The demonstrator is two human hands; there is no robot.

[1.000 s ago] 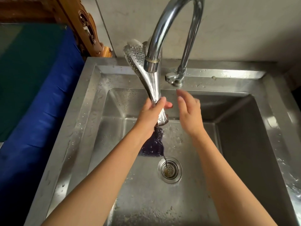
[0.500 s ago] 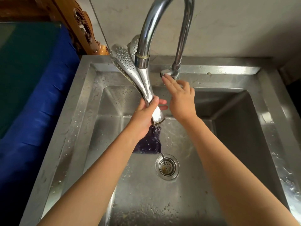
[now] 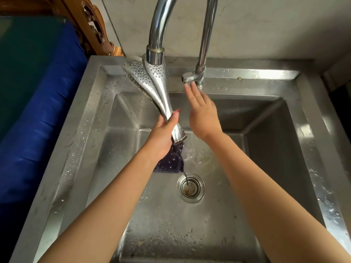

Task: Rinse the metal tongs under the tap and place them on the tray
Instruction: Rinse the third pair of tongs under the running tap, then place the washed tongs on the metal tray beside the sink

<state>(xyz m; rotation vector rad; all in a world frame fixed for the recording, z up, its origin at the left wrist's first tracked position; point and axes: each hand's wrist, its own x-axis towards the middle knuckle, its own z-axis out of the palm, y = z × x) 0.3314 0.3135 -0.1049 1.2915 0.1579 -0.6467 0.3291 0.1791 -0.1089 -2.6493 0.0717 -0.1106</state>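
While the left hand (image 3: 163, 135) grips the tongs (image 3: 152, 86) low on their stem, fingers wrapped tight around the metal, the perforated heads rise up and away from it to sit pressed together just under the spout (image 3: 154, 56). A dark cloth (image 3: 171, 160) hangs below that hand, caught in the same grip or trapped against the tongs' end; which, I cannot tell. Beyond its lower corner lies the drain (image 3: 190, 187), with a thin metal stem standing in the strainer.

To the right of the tongs the right hand (image 3: 204, 115) is spread flat and holds nothing, its fingertips (image 3: 193, 86) reaching up to touch or nearly touch the tap lever (image 3: 188, 76) at the foot of the riser pipe (image 3: 206, 35).

Both forearms reach over a steel sink (image 3: 79, 141), its basin scuffed and dotted with water drops and some brown specks near the front edge. Behind the tap stands a pale, mottled wall (image 3: 275, 27). Left of the sink is a blue surface (image 3: 38, 114) with a green panel (image 3: 24, 59) beyond it, and carved wood (image 3: 91, 29) rises at the back corner.
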